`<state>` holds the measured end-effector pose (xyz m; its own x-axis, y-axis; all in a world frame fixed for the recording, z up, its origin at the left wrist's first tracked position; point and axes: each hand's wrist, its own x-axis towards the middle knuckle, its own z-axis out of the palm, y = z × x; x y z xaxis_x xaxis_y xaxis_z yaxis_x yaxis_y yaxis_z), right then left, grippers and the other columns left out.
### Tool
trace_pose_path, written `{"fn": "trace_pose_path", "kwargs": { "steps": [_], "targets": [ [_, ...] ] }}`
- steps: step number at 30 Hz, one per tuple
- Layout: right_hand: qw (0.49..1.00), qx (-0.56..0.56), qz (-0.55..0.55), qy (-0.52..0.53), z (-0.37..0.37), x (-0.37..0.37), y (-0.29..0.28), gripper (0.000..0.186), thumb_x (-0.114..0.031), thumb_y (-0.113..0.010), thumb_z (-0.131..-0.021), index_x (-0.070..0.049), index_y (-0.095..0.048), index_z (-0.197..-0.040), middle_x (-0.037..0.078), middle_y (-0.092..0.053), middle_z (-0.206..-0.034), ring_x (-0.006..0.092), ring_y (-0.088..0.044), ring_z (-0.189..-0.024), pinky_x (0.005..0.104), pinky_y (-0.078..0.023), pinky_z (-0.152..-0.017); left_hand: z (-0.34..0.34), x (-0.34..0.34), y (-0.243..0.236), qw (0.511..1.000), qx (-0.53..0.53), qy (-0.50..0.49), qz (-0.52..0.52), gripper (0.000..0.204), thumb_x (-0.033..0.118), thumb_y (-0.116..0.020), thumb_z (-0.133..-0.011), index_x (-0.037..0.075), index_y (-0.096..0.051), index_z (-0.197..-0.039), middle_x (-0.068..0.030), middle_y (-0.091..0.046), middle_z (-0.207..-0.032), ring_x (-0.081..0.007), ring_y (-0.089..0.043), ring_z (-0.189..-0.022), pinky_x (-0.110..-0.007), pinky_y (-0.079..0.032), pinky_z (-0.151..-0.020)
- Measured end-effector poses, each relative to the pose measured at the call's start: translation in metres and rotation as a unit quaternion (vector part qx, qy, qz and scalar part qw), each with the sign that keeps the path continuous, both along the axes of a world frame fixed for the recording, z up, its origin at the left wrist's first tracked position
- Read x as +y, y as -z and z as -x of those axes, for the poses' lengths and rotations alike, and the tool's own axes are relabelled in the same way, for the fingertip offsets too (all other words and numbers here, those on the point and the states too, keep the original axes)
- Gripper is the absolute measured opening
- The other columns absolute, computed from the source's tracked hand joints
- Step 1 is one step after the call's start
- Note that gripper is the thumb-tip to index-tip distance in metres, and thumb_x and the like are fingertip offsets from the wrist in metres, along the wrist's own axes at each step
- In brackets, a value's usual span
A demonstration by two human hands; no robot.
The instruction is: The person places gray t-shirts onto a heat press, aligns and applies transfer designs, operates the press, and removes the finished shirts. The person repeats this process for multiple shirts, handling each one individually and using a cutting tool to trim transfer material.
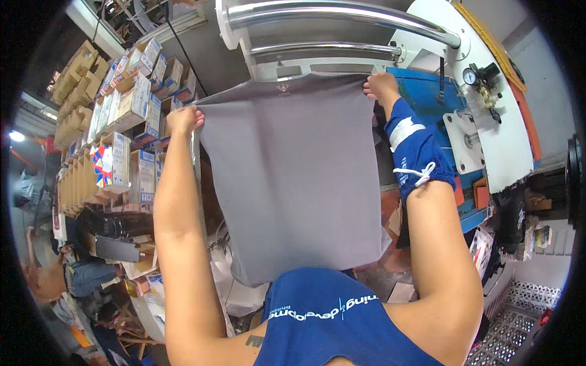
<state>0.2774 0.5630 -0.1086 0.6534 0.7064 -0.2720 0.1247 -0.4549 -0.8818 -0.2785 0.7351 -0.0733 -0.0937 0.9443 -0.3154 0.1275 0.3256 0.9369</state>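
A grey T-shirt (299, 165) is stretched wide between my two hands, its collar end away from me and its hem hanging toward my body. My left hand (185, 119) is closed on the shirt's far left corner. At the far right corner, my right hand (381, 89) grips the cloth with curled fingers. A small light print (283, 87) shows near the neckline. Around my right forearm is a blue cloth wrap (421, 152) tied with a white cord. Whether the shirt touches the machine behind it is hidden.
A white machine with chrome bars (342, 17) stands ahead, carrying a pressure gauge (469, 76) and a blue panel (430, 91) at right. Stacked cardboard boxes (131, 100) fill the left. Another person (46, 268) is at far left. A white perforated crate (519, 311) sits at lower right.
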Motion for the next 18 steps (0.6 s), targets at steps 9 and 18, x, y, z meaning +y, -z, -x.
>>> {"fn": "trace_pose_path", "kwargs": {
  "steps": [9, 18],
  "targets": [
    [0.967, -0.213, -0.089, 0.106, -0.020, 0.062, 0.060, 0.030, -0.017, -0.063, -0.079, -0.003, -0.073, -0.104, 0.023, -0.073, -0.101, 0.0396, -0.069, -0.099, 0.0439, -0.054, -0.090, -0.032, 0.045, 0.055, 0.997, -0.012, -0.031, -0.071, 0.032, 0.012, -0.070, -0.093, -0.007, -0.063, -0.118, -0.0154, -0.071, -0.101, -0.0226, -0.071, -0.085, -0.032, -0.060, -0.075],
    [0.810, -0.521, -0.113, -0.245, 0.203, 0.022, 0.021, 0.041, -0.035, -0.066, -0.090, -0.005, -0.066, -0.118, 0.018, -0.061, -0.131, 0.0384, -0.054, -0.124, 0.0539, -0.039, -0.109, -0.161, -0.061, 0.070, 0.713, 0.355, 0.312, -0.517, 0.032, 0.022, -0.064, -0.091, 0.006, -0.068, -0.119, -0.0167, -0.067, -0.120, -0.0366, -0.061, -0.112, -0.048, -0.045, -0.101]
  ]
}}
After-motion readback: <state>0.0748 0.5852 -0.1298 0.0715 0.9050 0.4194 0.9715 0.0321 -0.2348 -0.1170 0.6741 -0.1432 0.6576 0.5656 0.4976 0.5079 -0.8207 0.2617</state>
